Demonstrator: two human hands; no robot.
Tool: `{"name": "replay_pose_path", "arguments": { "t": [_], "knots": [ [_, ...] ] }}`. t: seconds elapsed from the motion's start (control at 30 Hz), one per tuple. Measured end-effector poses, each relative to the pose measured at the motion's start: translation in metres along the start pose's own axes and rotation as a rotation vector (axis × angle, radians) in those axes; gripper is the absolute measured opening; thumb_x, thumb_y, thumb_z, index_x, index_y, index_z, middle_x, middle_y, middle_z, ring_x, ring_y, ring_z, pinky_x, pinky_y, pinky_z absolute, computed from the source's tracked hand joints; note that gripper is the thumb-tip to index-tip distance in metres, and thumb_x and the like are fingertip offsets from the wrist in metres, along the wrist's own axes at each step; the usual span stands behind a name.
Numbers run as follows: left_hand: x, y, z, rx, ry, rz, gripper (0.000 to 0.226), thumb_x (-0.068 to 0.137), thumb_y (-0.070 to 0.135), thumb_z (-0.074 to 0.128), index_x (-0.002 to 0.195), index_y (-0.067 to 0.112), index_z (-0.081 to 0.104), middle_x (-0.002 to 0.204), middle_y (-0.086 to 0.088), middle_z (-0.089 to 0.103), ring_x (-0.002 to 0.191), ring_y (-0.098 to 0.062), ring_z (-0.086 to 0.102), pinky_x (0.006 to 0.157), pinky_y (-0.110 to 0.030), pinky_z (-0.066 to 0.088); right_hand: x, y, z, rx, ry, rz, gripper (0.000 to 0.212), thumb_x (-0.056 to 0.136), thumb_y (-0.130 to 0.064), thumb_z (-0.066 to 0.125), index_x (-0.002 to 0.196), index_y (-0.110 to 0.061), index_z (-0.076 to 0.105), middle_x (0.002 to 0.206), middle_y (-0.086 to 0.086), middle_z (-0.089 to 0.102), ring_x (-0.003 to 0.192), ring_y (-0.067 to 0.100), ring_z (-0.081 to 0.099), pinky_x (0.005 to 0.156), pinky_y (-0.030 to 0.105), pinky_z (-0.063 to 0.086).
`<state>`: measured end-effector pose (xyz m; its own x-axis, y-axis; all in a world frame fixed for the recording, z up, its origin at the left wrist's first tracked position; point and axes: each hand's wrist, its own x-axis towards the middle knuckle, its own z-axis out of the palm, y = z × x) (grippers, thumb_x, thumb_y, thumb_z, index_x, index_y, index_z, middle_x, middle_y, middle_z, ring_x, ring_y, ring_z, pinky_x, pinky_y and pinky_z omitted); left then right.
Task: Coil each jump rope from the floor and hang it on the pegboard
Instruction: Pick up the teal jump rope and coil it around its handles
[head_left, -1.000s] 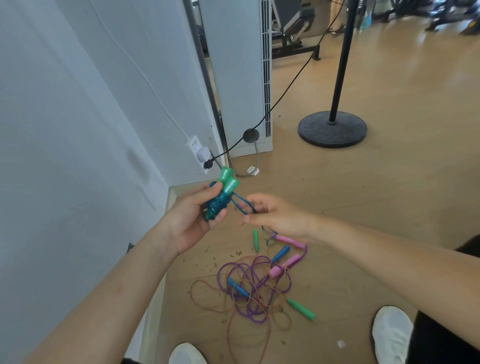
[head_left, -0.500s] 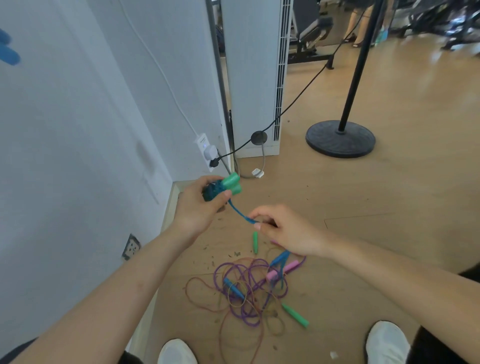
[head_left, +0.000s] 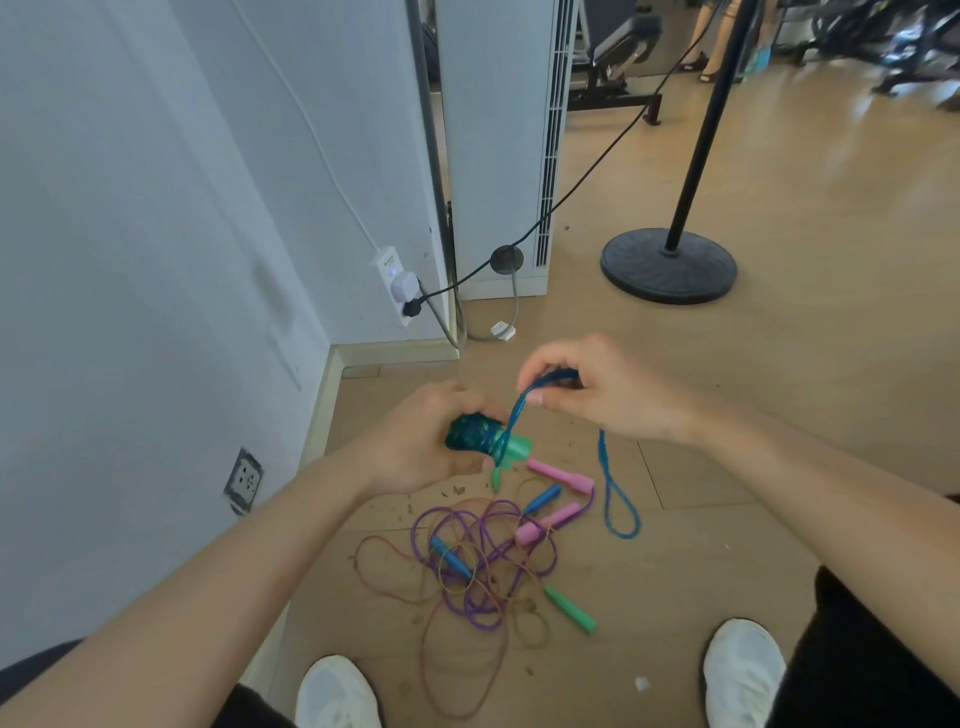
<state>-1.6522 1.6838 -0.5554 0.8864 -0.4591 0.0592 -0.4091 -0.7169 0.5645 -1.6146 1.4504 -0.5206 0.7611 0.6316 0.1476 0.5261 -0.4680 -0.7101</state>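
Observation:
My left hand (head_left: 423, 441) grips a blue jump rope's green handles (head_left: 511, 451), with blue cord wound tightly around them. My right hand (head_left: 605, 392) pinches the free blue cord (head_left: 618, 506), which runs from the handles up to my fingers and hangs down in a loop. On the floor below lies a tangle of other ropes: a purple cord (head_left: 483, 566) with pink handles (head_left: 558, 475), blue handles (head_left: 543, 498), a brownish cord (head_left: 457, 670) and a green handle (head_left: 569, 609). No pegboard is in view.
A white wall (head_left: 130, 260) stands at my left with a power strip (head_left: 395, 283) and a socket (head_left: 244, 480). A white tower unit (head_left: 493, 140) and a black round stand base (head_left: 668, 265) are ahead. My white shoes (head_left: 743, 670) flank the tangle.
My left hand dropped lower and turned the handles sideways. My right hand rose and pulled the blue cord up, with a loop now hanging below it. The view tilted up slightly.

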Motion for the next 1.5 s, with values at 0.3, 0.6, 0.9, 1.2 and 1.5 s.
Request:
{"name": "replay_pose_path", "arguments": {
  "t": [0.3, 0.6, 0.9, 1.2, 1.5],
  "knots": [
    [-0.005, 0.019, 0.001, -0.222, 0.091, -0.059, 0.029, 0.073, 0.022, 0.087, 0.097, 0.028, 0.073, 0.093, 0.009, 0.066, 0.082, -0.008, 0.063, 0.073, -0.021, 0.048, 0.006, 0.014, -0.019, 0.067, 0.169, 0.013, 0.009, 0.088, -0.008, 0.071, 0.092, -0.017, 0.072, 0.087, -0.008, 0.072, 0.081, 0.003, 0.066, 0.076, 0.019, 0.050],
    [-0.009, 0.035, -0.022, -1.058, 0.186, -0.237, 0.046, 0.085, 0.022, 0.068, 0.130, 0.029, 0.062, 0.116, 0.005, 0.071, 0.097, -0.013, 0.069, 0.075, -0.026, 0.054, 0.008, 0.034, -0.021, 0.133, 0.286, 0.119, 0.020, 0.089, -0.007, 0.069, 0.085, -0.027, 0.068, 0.069, -0.013, 0.067, 0.057, 0.000, 0.059, 0.058, 0.017, 0.049],
    [-0.003, 0.022, -0.032, -1.527, 0.433, -0.445, 0.040, 0.084, 0.032, 0.068, 0.119, 0.012, 0.067, 0.101, -0.002, 0.065, 0.090, -0.014, 0.063, 0.074, -0.027, 0.059, 0.000, 0.026, 0.012, 0.023, 0.020, 0.138, 0.019, 0.092, -0.010, 0.066, 0.099, -0.028, 0.068, 0.088, -0.009, 0.067, 0.067, -0.004, 0.061, 0.065, 0.021, 0.050],
    [-0.005, 0.012, -0.021, -0.816, 0.603, -0.535, 0.024, 0.080, 0.019, 0.082, 0.103, 0.014, 0.075, 0.102, -0.007, 0.069, 0.086, -0.018, 0.071, 0.071, -0.030, 0.062, -0.015, -0.017, 0.004, -0.107, -0.159, 0.027, 0.018, 0.094, -0.011, 0.064, 0.106, -0.022, 0.072, 0.074, -0.025, 0.066, 0.070, -0.007, 0.060, 0.065, 0.009, 0.041],
    [-0.003, 0.009, -0.001, -0.378, 0.110, -0.154, 0.040, 0.077, 0.026, 0.086, 0.115, 0.021, 0.074, 0.104, 0.007, 0.076, 0.097, -0.010, 0.070, 0.087, -0.027, 0.053, -0.006, -0.016, -0.020, -0.009, -0.002, -0.026, 0.011, 0.087, -0.013, 0.073, 0.091, -0.024, 0.075, 0.074, -0.005, 0.070, 0.066, 0.008, 0.060, 0.064, 0.024, 0.049]
  ]
}}
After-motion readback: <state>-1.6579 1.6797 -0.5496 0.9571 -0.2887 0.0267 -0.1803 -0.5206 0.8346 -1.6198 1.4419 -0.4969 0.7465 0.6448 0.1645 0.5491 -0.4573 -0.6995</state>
